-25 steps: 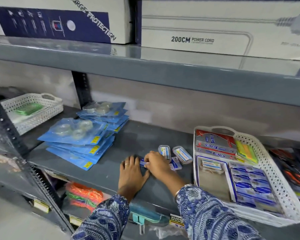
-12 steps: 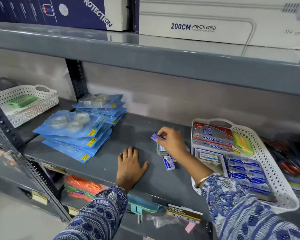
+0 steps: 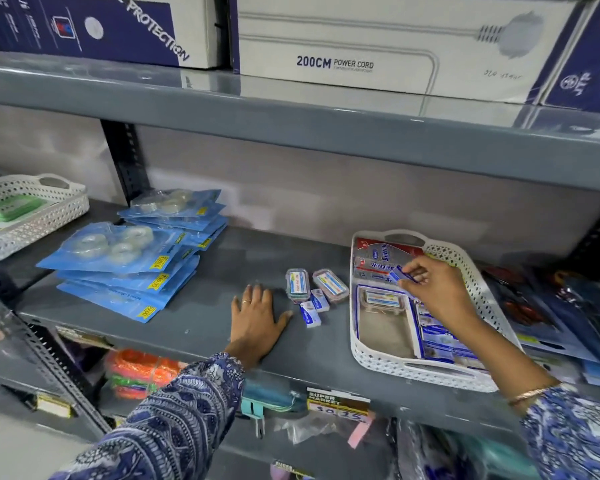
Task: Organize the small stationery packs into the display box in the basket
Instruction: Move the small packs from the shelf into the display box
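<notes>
My right hand [image 3: 437, 289] hovers over the white perforated basket [image 3: 388, 365] and pinches a small blue stationery pack [image 3: 400, 273] above the display box [image 3: 381, 327] lying in the basket. That box holds one clear case at its far end and a row of blue packs along its right side. On the grey shelf, left of the basket, lie two small blue-and-white packs [image 3: 312, 310] and two clear plastic cases [image 3: 329, 285]. My left hand [image 3: 257, 317] rests flat on the shelf, fingers spread, just left of those packs.
Stacks of blue tape blister packs [image 3: 125, 261] fill the shelf's left part. Another white basket [image 3: 32, 209] stands at far left. Red-and-blue boxes [image 3: 381, 258] sit at the basket's far end. Scissors packs [image 3: 541, 306] lie right of it. The upper shelf [image 3: 291, 109] overhangs closely.
My right hand lifted one small blue pack from the shelf and carried it rightward over the basket. My left hand stayed flat on the shelf. The view shifted slightly.
</notes>
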`<state>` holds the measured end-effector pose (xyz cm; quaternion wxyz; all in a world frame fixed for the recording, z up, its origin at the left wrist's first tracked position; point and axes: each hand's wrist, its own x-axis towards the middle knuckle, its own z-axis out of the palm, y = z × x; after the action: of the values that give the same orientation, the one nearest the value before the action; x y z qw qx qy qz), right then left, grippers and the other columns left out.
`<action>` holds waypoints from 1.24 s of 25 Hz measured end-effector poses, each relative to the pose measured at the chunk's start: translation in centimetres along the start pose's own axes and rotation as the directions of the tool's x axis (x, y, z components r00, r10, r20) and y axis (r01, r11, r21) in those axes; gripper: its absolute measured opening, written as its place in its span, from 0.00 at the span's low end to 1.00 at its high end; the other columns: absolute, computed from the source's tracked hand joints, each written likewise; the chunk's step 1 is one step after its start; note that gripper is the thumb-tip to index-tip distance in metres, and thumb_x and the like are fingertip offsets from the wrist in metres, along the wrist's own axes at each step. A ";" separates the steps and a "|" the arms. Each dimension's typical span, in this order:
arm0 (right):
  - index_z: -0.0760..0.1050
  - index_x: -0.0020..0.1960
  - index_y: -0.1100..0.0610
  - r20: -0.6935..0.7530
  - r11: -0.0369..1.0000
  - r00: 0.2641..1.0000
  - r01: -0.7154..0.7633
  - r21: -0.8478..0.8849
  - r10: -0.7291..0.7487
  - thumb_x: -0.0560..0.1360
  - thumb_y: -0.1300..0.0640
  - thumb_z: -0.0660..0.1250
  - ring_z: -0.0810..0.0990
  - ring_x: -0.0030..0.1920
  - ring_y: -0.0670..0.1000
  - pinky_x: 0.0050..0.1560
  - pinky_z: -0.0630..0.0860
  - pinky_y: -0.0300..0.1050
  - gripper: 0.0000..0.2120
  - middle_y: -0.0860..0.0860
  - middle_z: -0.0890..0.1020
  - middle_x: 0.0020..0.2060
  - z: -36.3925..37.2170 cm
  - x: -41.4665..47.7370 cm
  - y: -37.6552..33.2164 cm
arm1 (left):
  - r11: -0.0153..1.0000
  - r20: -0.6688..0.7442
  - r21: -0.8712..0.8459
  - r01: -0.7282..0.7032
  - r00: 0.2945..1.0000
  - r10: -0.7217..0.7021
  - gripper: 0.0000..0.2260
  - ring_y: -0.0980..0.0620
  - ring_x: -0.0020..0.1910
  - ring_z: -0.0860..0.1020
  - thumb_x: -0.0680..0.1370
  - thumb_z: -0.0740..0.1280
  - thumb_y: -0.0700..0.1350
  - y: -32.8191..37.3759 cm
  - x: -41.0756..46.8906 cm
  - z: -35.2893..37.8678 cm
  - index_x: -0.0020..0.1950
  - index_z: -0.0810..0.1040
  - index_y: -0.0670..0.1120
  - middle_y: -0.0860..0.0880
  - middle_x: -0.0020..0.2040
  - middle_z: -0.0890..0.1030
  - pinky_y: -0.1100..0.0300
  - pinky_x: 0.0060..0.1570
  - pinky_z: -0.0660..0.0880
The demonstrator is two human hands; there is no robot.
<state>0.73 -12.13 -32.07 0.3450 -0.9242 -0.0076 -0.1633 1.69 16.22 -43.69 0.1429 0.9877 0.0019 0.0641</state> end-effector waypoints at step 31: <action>0.80 0.51 0.62 0.101 0.973 0.985 -0.117 -0.198 0.138 0.69 0.64 0.73 0.77 0.44 0.50 0.47 0.73 0.41 0.11 0.53 0.81 0.42 -5.4 -4.4 6.1 | 0.999 -0.044 0.028 0.024 0.999 -0.023 0.28 0.44 0.72 0.62 0.75 0.58 0.62 1.9 -1.2 2.0 0.68 0.68 0.44 0.45 0.71 0.68 0.42 0.70 0.58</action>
<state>-4.23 -19.76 -33.46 0.2636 -0.9594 0.0478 -0.0878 0.76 13.86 -45.22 0.1294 0.9879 0.0176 0.0841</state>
